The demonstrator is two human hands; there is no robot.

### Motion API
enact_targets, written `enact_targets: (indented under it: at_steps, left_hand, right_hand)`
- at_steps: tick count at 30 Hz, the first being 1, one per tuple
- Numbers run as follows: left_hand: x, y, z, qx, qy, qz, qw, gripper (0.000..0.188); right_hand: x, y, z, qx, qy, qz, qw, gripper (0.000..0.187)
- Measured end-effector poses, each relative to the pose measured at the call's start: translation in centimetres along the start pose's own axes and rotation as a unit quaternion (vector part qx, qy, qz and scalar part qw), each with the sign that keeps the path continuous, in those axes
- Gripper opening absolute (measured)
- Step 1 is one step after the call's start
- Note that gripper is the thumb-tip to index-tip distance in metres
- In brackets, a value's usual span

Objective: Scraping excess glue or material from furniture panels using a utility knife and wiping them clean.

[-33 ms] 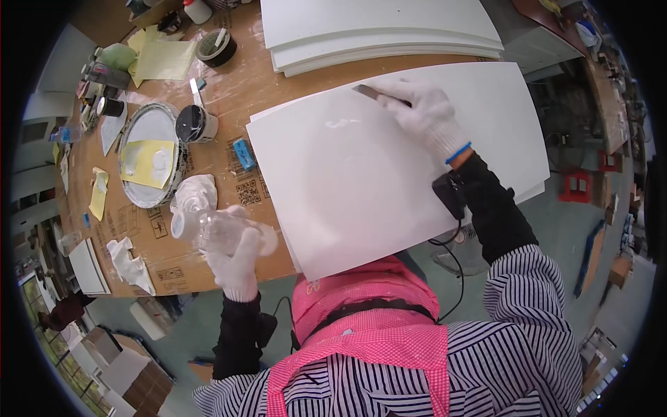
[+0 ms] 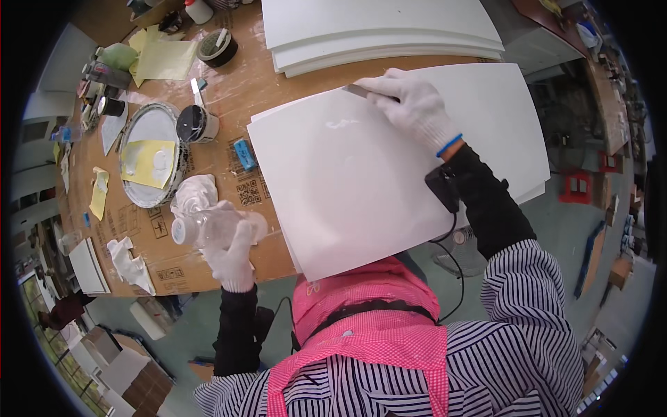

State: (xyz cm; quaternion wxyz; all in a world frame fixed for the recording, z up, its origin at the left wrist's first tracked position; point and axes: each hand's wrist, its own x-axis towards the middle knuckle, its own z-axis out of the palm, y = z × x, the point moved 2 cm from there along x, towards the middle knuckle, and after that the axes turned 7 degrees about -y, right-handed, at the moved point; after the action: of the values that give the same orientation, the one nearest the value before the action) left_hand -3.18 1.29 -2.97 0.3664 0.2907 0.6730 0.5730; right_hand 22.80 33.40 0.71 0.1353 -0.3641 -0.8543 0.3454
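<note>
My left hand (image 2: 231, 258), in a white glove, is closed round a clear plastic bottle (image 2: 212, 228) with a whitish cap. The bottle lies tilted on its side over the table, next to a crumpled white cloth (image 2: 195, 194). My right hand (image 2: 411, 103), also gloved, grips a scraper with a flat metal blade (image 2: 357, 90); the glove hides most of its handle. That blade is at the far edge of a large white panel (image 2: 333, 187). A shiny white wet-looking streak (image 2: 342, 124) shows on the panel just below it.
A stack of white panels (image 2: 382, 35) lies beyond. To the left stand a round lid (image 2: 146, 191) with yellow paper on it, a dark-topped jar (image 2: 198, 125), a tape roll (image 2: 217, 47) and a blue block (image 2: 244, 154). A cable (image 2: 460, 274) hangs from my right wrist.
My right hand has slid slightly to the left and up with the scraper, along the panel's far edge. My left hand and the bottle have shifted a little.
</note>
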Motion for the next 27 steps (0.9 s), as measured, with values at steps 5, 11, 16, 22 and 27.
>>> enact_targets:
  at_steps: [5, 11, 16, 22, 27]
  left_hand:
    - [2.1, -5.2, -1.1, -0.005, 0.204, -0.058, 0.977, 0.083]
    - [3.5, -6.6, -1.8, 0.030, 0.175, -0.087, 0.980, 0.080]
    - [0.4, -8.5, -1.5, 0.078, 0.179, -0.083, 0.977, 0.078]
    - [-6.4, -2.2, 6.9, 0.041, 0.096, -0.146, 0.984, 0.074]
    - [-6.0, 1.0, 11.3, 0.133, 0.051, -0.115, 0.983, 0.080]
  right_hand:
    - [1.9, -0.5, 0.8, -0.125, -0.025, -0.086, 0.988, 0.033]
    - [1.9, -0.5, 0.5, -0.053, -0.061, -0.073, 0.994, 0.033]
    - [0.5, -0.2, 1.2, -0.023, -0.123, -0.125, 0.984, 0.028]
    - [1.2, -0.2, 1.0, 0.008, -0.086, -0.128, 0.988, 0.026]
    - [1.9, -1.6, 0.4, -0.037, -0.130, -0.125, 0.983, 0.032]
